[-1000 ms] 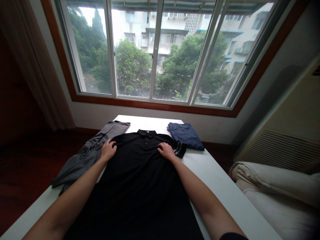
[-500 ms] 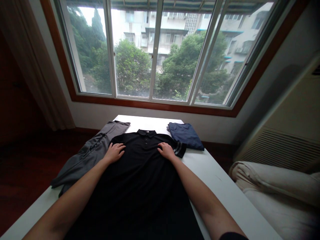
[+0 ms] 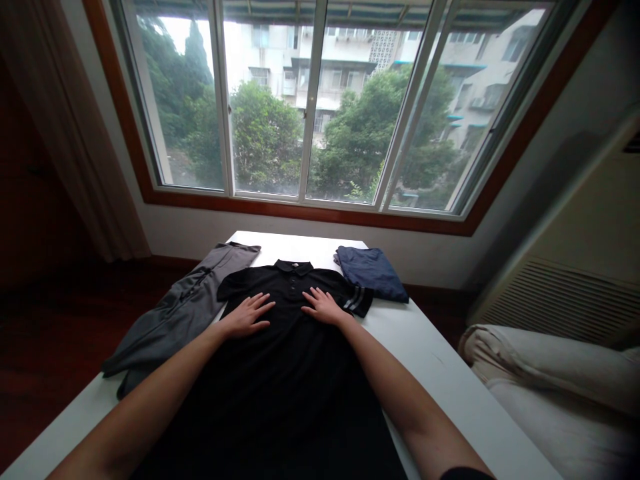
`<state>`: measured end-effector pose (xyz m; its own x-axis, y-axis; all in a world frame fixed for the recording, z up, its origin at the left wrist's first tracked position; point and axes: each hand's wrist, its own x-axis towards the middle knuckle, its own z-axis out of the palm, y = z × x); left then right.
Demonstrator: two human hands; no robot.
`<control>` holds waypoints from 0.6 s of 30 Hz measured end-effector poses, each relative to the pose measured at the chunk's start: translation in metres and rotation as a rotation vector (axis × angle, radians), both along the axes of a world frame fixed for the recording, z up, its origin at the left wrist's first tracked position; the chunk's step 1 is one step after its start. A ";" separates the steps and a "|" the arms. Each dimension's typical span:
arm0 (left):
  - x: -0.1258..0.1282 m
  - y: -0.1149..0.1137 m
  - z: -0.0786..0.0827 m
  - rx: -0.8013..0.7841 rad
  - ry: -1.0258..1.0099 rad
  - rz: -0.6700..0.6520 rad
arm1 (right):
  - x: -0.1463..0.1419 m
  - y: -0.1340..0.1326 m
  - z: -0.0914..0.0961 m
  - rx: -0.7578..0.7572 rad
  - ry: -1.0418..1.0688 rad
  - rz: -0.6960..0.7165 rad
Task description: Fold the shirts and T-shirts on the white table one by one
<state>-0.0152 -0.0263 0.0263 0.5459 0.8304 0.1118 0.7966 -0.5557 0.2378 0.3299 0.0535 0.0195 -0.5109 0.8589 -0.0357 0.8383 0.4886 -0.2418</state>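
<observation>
A black polo shirt (image 3: 285,373) lies front up on the white table (image 3: 425,353), its collar toward the window. My left hand (image 3: 247,315) rests flat on the left side of its chest, fingers spread. On the other side of the button placket, my right hand (image 3: 324,307) lies palm down with its fingers apart. The sleeve at the right carries light stripes. Left of the shirt are grey trousers (image 3: 185,307), partly behind my left arm. Folded dark blue clothing (image 3: 373,272) sits at the far right corner, close to the striped sleeve.
Beyond the table stands a wall with a wide wood-framed window (image 3: 310,210). A curtain (image 3: 90,147) hangs at the left. To the right are a pale rolled cushion or bedding (image 3: 555,360) and a large unit with a slatted grille (image 3: 555,300).
Both hands have slid inward across the shirt's chest, closer to the placket, and their fingers are more spread. The striped sleeve shows more fully. The other clothes have stayed put.
</observation>
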 end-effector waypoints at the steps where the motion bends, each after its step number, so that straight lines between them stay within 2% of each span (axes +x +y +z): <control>1: 0.001 0.001 -0.004 -0.022 0.004 0.009 | 0.001 0.001 0.000 -0.006 -0.003 -0.021; 6: -0.006 0.010 -0.018 -0.047 0.027 0.118 | 0.005 0.007 -0.001 -0.007 -0.011 -0.168; 9: -0.011 0.015 -0.021 -0.045 0.018 0.176 | 0.005 0.007 -0.002 0.014 -0.014 -0.252; 11: -0.012 0.016 -0.021 -0.041 0.008 0.195 | 0.003 0.005 0.000 0.034 -0.015 -0.257; 13: -0.011 0.016 -0.021 -0.037 0.004 0.202 | -0.001 0.002 0.003 0.072 -0.004 -0.153; 16: -0.010 0.014 -0.020 -0.030 0.000 0.204 | -0.012 -0.005 0.007 0.146 0.049 0.078; 18: -0.010 0.014 -0.020 -0.029 0.003 0.205 | -0.019 -0.010 0.008 0.171 0.088 0.158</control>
<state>-0.0254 -0.0120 0.0059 0.3655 0.9269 0.0849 0.8931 -0.3750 0.2484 0.3110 0.0431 0.0279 -0.6345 0.7575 0.1534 0.7275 0.6524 -0.2127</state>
